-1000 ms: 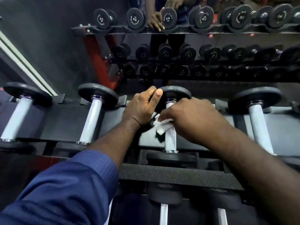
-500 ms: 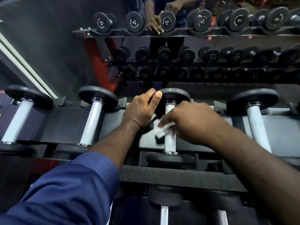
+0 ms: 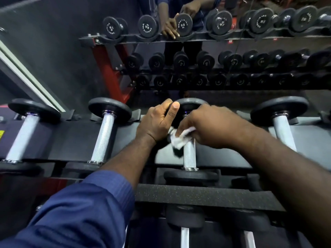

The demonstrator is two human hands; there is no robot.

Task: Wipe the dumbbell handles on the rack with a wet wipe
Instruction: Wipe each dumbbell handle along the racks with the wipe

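My left grip (image 3: 157,122) sits at the centre of the frame, curled over the rim of the far head (image 3: 192,104) of the middle dumbbell, a round black disc with a pebbled finish, and my thumb lies up along its edge. Just right of it, my right grip (image 3: 211,127) is closed round a crumpled white wet wipe (image 3: 180,141), pinching it against the upper end of that dumbbell's handle (image 3: 189,157). The handle is a straight silver cylinder with fine cross-hatched knurling, and its lower stretch shows bare down to a polished collar and the near head (image 3: 190,176), a flat matte black disc. The dumbbell lies in the dark sheet-metal rack (image 3: 71,140), pointing away from me. Two more knurled handles (image 3: 104,138) (image 3: 22,138) lie in the same row at the left, and another (image 3: 284,134) at the right. Lower down, a speckled rubber band (image 3: 197,196) crosses the frame. A ribbed navy sleeve (image 3: 80,212) covers my left forearm at lower left. Tiers of round black weights (image 3: 222,20) fill the top.
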